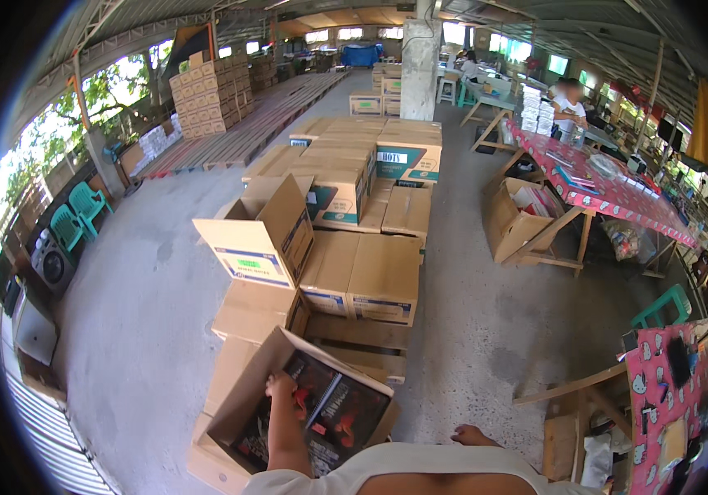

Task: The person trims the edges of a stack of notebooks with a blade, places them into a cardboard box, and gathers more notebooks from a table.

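Note:
My left hand [280, 384] reaches down into an open cardboard box [230, 388] in front of me. It rests at the far left side of the black packs with red pictures [341, 408] that lie flat in two stacks inside. Its fingertips dip between the packs and the box wall, so their grip is hidden. My right hand [471, 436] hangs to the right of the box, away from everything, with loosely bent fingers and nothing in it.
Closed cartons [359, 276] are stacked ahead, with an open-flapped carton [259, 239] on the left. Tables with pink patterned covers [564, 169] stand on the right, and a concrete pillar [420, 74] beyond the cartons. Green chairs [86, 202] are at the left. People sit working farther back.

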Demonstrator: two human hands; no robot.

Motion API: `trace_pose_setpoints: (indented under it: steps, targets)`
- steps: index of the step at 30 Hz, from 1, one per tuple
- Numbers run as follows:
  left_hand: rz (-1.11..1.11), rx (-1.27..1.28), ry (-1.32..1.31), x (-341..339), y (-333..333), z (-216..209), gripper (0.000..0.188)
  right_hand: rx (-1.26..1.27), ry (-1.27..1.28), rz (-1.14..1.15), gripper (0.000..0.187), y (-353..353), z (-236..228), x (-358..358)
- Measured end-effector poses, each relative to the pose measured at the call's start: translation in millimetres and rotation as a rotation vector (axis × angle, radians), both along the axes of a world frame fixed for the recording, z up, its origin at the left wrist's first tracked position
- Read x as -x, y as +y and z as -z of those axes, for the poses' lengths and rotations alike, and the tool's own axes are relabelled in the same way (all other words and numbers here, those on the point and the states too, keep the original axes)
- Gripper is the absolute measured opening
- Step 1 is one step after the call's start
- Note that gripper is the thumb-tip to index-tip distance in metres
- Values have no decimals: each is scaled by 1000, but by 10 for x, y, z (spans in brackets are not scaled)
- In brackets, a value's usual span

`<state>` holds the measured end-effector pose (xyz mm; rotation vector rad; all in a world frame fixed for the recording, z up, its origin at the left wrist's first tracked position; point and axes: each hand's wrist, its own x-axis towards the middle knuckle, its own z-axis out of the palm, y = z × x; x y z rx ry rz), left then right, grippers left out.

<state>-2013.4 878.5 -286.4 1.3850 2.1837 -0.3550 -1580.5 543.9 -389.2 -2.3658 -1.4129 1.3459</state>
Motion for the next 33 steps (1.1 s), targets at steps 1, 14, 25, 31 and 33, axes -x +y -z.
trace_pose_setpoints:
  steps: [1,14,25,31,33]
  targets:
    - [73,7,-24,159,33,50,72,-8,-4,61,58,-96,67,-10]
    - [32,375,-620,681,231,48,78,231,-175,105,58,-300,-7,-92]
    - [47,189,-651,515,79,-137,70,-57,-29,206,51,399,-388,468]
    - [340,-144,-512,572,-21,-31,61,8,-57,87,52,145,-12,556]
    - [386,-172,-516,604,-34,75,58,10,-28,134,52,75,-10,592]
